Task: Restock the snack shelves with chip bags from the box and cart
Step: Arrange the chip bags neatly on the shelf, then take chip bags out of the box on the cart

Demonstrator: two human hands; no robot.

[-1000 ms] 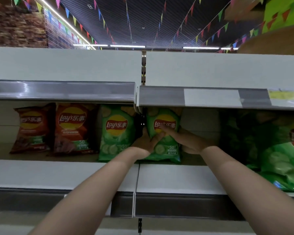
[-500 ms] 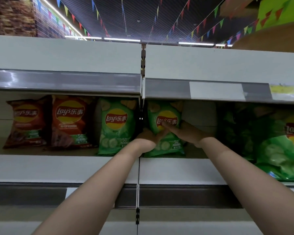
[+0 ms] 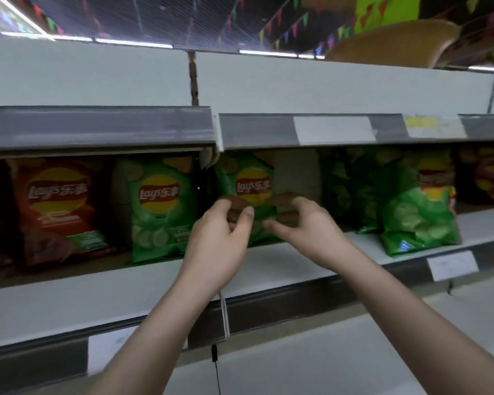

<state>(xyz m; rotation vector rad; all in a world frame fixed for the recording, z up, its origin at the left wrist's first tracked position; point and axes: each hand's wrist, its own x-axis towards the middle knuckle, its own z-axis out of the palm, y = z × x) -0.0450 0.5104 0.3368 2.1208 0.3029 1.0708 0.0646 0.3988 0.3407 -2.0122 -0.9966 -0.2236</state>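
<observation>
A green Lay's chip bag (image 3: 250,178) stands upright on the white shelf (image 3: 283,266), just right of the shelf joint. My left hand (image 3: 220,238) and my right hand (image 3: 305,226) hover close in front of its lower half, fingers loosely curled, holding nothing. Whether the fingertips still touch the bag I cannot tell. To its left stand another green bag (image 3: 159,209) and a red bag (image 3: 59,206).
Further right on the same shelf lean more green bags (image 3: 417,220), with a gap between them and the centre bag. A grey price rail (image 3: 97,129) of the shelf above overhangs the bag tops. A lower shelf (image 3: 325,352) lies below my arms.
Both hands have let go of the centre green bag and drawn back toward me. The view has shifted to the right and tilted.
</observation>
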